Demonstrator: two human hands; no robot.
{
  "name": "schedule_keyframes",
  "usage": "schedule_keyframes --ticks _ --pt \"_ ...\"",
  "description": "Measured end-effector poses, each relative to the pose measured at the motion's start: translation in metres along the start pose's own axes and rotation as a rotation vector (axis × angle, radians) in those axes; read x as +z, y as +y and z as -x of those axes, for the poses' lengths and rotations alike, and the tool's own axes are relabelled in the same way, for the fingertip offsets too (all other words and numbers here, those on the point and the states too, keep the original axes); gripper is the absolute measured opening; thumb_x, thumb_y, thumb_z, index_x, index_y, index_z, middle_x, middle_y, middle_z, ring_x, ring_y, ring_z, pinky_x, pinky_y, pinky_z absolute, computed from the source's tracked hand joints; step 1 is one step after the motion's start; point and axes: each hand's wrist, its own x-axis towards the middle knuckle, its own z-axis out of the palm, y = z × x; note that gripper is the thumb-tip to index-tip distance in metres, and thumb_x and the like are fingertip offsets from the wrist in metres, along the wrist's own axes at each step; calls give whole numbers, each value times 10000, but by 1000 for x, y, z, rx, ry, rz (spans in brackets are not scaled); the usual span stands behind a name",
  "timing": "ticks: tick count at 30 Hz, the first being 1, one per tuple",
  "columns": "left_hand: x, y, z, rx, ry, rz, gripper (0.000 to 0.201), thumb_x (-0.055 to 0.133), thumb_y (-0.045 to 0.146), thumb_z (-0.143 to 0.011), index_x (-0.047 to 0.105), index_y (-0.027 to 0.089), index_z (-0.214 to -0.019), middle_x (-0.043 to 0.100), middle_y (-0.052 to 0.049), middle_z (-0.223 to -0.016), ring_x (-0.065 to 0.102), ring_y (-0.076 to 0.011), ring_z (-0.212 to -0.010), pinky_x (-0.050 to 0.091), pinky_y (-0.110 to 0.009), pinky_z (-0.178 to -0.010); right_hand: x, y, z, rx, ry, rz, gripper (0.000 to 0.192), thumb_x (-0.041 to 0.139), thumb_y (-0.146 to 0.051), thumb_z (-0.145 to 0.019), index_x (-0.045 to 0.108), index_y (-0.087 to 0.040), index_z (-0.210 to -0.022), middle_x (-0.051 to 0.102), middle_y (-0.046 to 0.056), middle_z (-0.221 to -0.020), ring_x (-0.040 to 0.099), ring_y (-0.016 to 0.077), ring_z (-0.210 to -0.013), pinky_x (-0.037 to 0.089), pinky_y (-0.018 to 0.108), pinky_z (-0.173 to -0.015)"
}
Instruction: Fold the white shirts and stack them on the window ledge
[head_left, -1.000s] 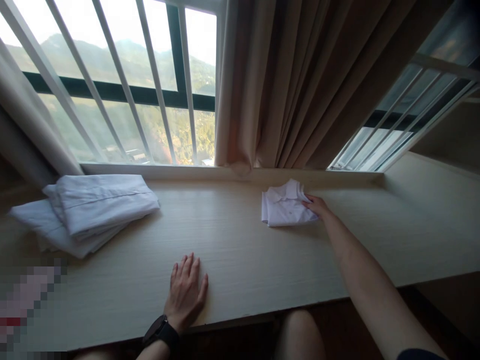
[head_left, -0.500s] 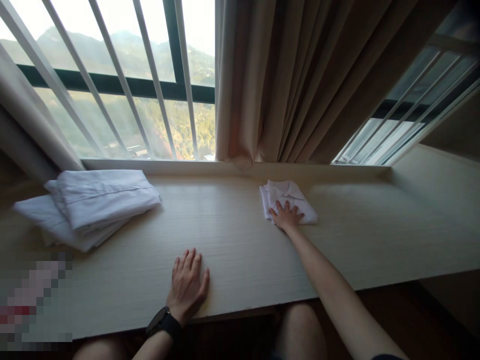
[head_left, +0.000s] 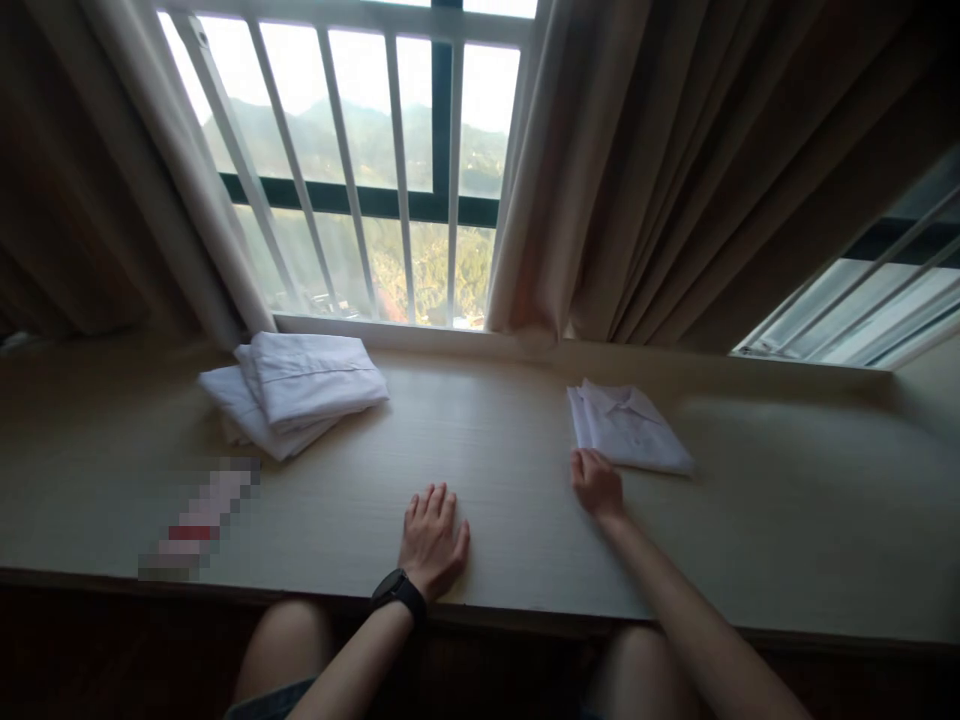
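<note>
A folded white shirt (head_left: 626,425), its collar and a button placket showing on top, lies on the pale wooden desk (head_left: 487,430) at the right. At its near left corner is my right hand (head_left: 598,485), fingers curled in and closed on the edge; the fingertips are partly hidden. My left hand (head_left: 435,540), with a black watch (head_left: 397,592) on the wrist, rests palm down and flat on the desk near the front edge, holding nothing. Farther left sits a loose stack of folded white cloth (head_left: 311,385), apart from both hands.
A blurred-out pinkish item with a red band (head_left: 199,525) lies on the desk's left front. Behind the desk stands a barred window (head_left: 360,180) between brown curtains (head_left: 660,180). The desk's front edge runs just above my knees (head_left: 285,640).
My right hand has slid off the shirt's top to its near left corner, and its spread fingers have curled. The left hand stays flat. The view has turned left.
</note>
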Motion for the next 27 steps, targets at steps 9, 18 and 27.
schedule_keyframes --ticks 9,18,27 --pt "-22 -45 -32 -43 61 35 357 476 262 -941 638 158 -1242 547 -146 -1448 511 -291 -1314 428 -459 -1081 -7 -71 74 -48 -77 31 400 370 -334 -1029 649 -192 -781 698 69 -800 600 164 -700 278 274 -647" --pt "-114 -226 -198 -225 152 -167 400 510 204 -945 576 -168 -1076 336 -335 -1534 198 -435 -1468 21 -680 -1144 5 -67 65 -1 -75 45 369 409 -340 -1014 628 -216 -744 697 58 -771 579 166 -640 241 293 -612" --pt "-108 -270 -220 -336 -22 -175 463 483 268 -954 602 -169 -859 473 -358 -1407 368 -428 -1373 133 -747 -1054 6 -65 63 -1 -84 30 379 404 -338 -1018 611 -209 -727 681 59 -758 568 158 -650 242 285 -619"
